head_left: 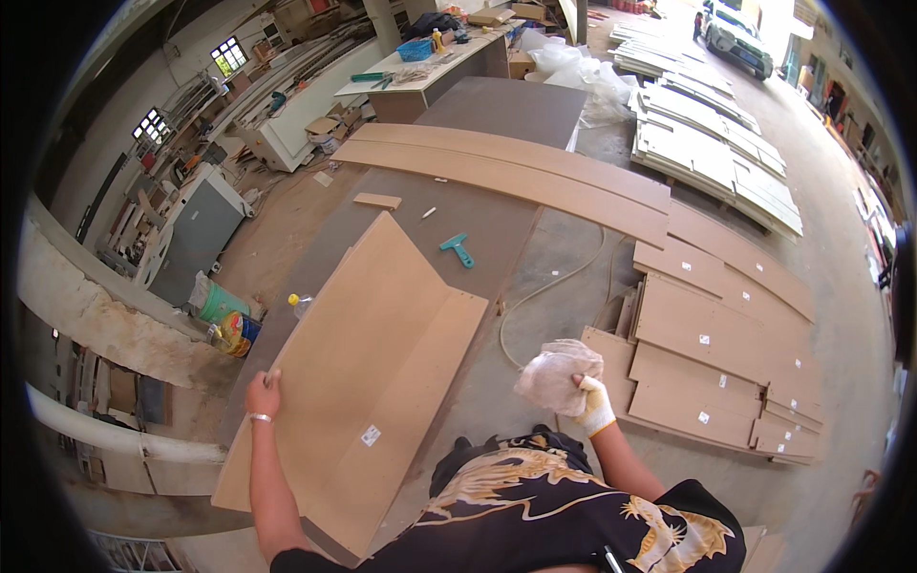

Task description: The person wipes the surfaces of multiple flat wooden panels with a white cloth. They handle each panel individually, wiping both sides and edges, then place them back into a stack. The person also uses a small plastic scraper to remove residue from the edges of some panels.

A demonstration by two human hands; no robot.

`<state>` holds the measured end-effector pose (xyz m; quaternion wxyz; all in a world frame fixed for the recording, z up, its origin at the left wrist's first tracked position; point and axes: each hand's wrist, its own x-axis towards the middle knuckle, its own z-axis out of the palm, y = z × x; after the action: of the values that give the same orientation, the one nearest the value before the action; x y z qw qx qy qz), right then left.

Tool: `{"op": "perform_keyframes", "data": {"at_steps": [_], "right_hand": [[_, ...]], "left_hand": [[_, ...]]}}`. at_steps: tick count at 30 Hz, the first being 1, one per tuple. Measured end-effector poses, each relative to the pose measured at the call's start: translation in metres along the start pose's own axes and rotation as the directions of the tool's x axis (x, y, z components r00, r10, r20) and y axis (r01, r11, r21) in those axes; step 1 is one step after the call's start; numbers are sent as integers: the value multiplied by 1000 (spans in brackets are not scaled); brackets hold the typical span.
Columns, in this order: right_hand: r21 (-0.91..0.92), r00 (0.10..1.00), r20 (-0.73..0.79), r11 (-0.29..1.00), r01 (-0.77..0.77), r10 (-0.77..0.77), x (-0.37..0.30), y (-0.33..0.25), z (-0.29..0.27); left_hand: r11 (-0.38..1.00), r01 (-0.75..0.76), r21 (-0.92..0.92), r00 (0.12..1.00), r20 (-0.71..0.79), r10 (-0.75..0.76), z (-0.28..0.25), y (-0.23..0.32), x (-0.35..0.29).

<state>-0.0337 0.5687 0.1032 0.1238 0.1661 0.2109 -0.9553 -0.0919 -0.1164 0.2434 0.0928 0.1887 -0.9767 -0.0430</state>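
Observation:
A light-brown wooden panel (pixel 330 382) lies slantwise on the dark worktable, overlapping another brown panel (pixel 444 334) to its right. My left hand (pixel 264 394) is closed on the left edge of the upper panel, its far fingers hidden. A crumpled whitish rag (pixel 559 375) is bunched in my right hand (pixel 595 406), which wears a white glove and is held away from the panels, over the floor. Beyond the panels lie a teal scraper (pixel 458 250), a white pen-like stick (pixel 429 213) and a short wood offcut (pixel 377 201).
Long brown boards (pixel 506 167) cross the worktable (pixel 382 191) at its far side. Stacked brown panels (pixel 697 325) stand to the right, and a hose (pixel 506 320) curls over the floor. A yellow-capped bottle (pixel 300 304) and a green bucket (pixel 222 304) are at the left.

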Motion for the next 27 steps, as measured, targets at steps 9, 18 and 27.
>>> {"op": "perform_keyframes", "data": {"at_steps": [9, 18, 27], "right_hand": [[256, 972, -220, 957, 138, -81, -31, 88, 7], [188, 885, -425, 938, 292, -191, -87, 131, 13], [131, 909, -373, 959, 251, -187, -62, 137, 40]], "left_hand": [[974, 92, 206, 994, 42, -102, 58, -34, 90], [992, 124, -19, 957, 266, -115, 129, -55, 87], [971, 195, -138, 868, 485, -106, 230, -63, 37]]}}
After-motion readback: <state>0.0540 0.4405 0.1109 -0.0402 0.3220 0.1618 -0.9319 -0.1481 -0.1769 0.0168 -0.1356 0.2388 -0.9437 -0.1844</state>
